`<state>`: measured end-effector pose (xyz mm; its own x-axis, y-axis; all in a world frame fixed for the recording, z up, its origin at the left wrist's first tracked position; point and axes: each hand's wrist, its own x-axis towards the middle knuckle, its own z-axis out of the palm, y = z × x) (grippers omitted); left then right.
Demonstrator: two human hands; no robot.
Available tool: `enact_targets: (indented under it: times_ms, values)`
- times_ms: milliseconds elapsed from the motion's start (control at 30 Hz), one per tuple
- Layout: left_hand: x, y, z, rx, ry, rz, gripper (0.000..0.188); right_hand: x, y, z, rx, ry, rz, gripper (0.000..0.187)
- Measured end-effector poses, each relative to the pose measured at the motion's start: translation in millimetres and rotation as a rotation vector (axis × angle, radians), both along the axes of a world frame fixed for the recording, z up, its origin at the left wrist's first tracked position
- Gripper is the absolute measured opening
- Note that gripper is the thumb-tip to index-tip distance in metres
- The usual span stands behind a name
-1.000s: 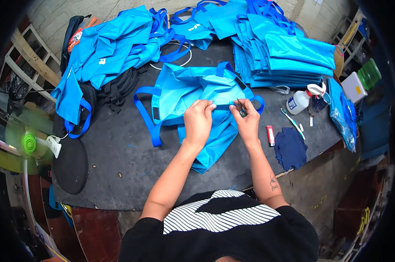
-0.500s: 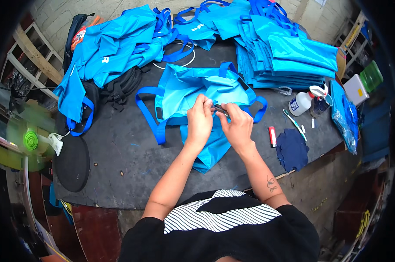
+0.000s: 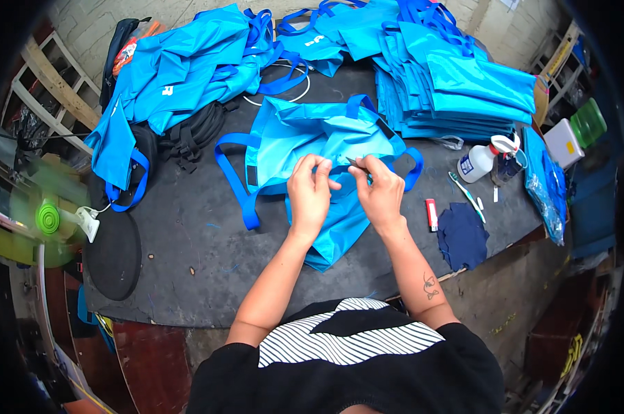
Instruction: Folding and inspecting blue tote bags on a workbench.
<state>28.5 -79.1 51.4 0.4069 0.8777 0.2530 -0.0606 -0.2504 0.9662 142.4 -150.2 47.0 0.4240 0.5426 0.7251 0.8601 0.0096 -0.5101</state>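
A light-blue tote bag (image 3: 291,130) with dark-blue strap handles lies open on the table before me. Its mouth gapes toward the far side, and a flap of it hangs toward me beneath my hands. Over its near edge, my left hand (image 3: 310,196) is closed with thumb and fingertips together; whatever they pinch is too small to make out. My right hand (image 3: 382,193), a short way to the right, grips a small dark pointed tool (image 3: 353,163), whose tip points left toward the other hand. Most of that tool is hidden by the fingers.
Blue bags (image 3: 181,69) are heaped at the back left, and a folded stack (image 3: 457,90) stands at the back right. To the right lie a spray bottle (image 3: 477,163), toothbrush (image 3: 468,198), red-and-white lighter (image 3: 431,214) and navy cloth (image 3: 462,237). A green fan (image 3: 48,219) is at left.
My hands have drawn apart: the left one moved slightly left, the right one slightly right with the dark tool. The bag has barely shifted.
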Motion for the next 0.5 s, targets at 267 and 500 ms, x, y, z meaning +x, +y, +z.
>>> enact_targets:
  times_ms: [267,500]
  values:
    - [-5,2,-7,-0.078,-0.065,-0.015,0.021,-12,-8,7,-0.098,-0.08,0.066,0.014]
    - [-1,-6,-10,0.108,0.022,-0.027,0.017,-13,1,3,-0.103,-0.132,0.001,0.013]
